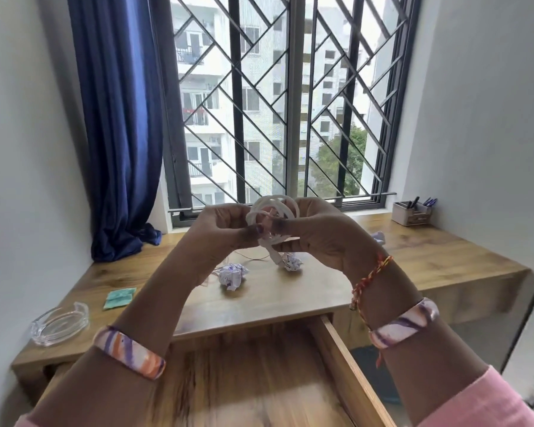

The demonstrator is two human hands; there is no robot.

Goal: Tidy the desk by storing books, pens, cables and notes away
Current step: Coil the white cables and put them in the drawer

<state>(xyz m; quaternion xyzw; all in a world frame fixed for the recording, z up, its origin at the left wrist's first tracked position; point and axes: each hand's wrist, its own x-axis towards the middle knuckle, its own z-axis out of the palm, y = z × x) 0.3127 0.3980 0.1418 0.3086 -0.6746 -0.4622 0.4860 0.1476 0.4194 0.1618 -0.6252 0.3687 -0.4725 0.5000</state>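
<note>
I hold the coiled white cable [272, 218] up above the table [290, 291], my left hand [225, 229] and right hand [315, 232] both pinching its loops; crumpled notes [233, 274] lie below, beyond the open drawer [346, 359].

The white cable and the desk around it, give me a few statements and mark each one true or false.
1. Both hands, left and right, hold the coiled white cable above the desk. True.
2. The drawer under the desk is closed. False: it is pulled open.
3. Crumpled paper balls lie on the desk. True.
4. The pen holder lies tipped over by the curtain. False: it stands upright with pens in it at the far right, by the window.
5. The glass ashtray sits at the desk's left end. True.
</note>
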